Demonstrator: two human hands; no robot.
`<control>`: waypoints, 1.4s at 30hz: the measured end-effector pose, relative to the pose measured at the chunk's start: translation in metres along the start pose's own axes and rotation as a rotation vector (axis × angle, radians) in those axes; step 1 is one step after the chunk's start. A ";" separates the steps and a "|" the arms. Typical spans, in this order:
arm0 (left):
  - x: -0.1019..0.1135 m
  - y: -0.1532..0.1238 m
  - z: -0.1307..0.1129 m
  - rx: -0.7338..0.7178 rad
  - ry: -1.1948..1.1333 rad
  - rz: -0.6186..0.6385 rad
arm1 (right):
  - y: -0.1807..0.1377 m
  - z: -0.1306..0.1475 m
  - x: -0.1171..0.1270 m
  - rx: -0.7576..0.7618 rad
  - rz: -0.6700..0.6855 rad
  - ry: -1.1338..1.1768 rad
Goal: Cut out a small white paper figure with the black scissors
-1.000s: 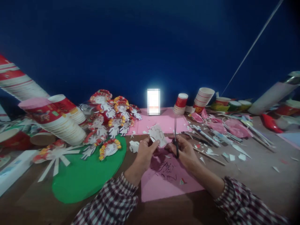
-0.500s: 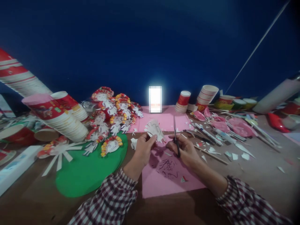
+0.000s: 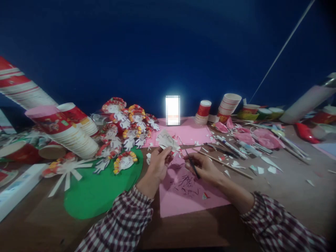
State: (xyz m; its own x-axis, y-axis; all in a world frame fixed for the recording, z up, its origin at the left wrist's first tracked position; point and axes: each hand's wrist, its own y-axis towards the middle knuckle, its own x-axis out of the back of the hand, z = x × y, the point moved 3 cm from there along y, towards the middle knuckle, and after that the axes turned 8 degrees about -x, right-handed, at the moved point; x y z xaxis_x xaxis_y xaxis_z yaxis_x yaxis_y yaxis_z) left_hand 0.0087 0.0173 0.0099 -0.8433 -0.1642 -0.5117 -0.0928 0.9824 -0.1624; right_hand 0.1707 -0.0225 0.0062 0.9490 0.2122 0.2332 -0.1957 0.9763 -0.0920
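Observation:
My left hand [image 3: 159, 163] pinches a white paper cutout [image 3: 168, 140] with dark drawn lines, held above the table. In my right hand [image 3: 203, 168] is a pair of scissors [image 3: 193, 164], with dark handles and blades pointing up and left toward the cutout's right edge. Whether the blades touch the paper I cannot tell. Beneath both hands lies a pink sheet [image 3: 178, 204] with dark thin scraps or marks and a small coloured snippet [image 3: 206, 196] on it.
Paper dolls with red and yellow curled hair [image 3: 138, 117] cluster at left, partly over a green sheet [image 3: 89, 199]. Stacked paper cups [image 3: 70, 134] lean at far left; more cups [image 3: 228, 106] stand at back right. A bright blurred rectangle [image 3: 173, 110] stands centre back. Pens [image 3: 232, 147] and scraps lie right.
The scissors have tilted left, from nearly upright toward the cutout. My left hand has turned the cutout and shifted it slightly left. The view has moved a little.

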 end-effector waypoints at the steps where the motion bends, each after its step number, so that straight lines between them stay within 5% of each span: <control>1: 0.000 0.000 -0.001 0.002 -0.011 -0.004 | 0.000 0.000 0.001 0.004 0.007 -0.026; 19: -0.004 -0.005 0.005 0.001 0.063 0.066 | -0.005 0.008 -0.005 0.014 0.138 -0.024; 42: -0.007 -0.007 0.004 -0.012 0.088 0.118 | -0.004 0.000 -0.005 0.012 0.152 -0.047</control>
State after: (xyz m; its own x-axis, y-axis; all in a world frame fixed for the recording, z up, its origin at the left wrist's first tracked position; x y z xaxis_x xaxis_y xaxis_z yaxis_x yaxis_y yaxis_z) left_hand 0.0175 0.0109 0.0109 -0.8920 -0.0392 -0.4503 0.0042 0.9955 -0.0950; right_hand 0.1668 -0.0271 0.0053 0.8956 0.3593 0.2624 -0.3396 0.9331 -0.1185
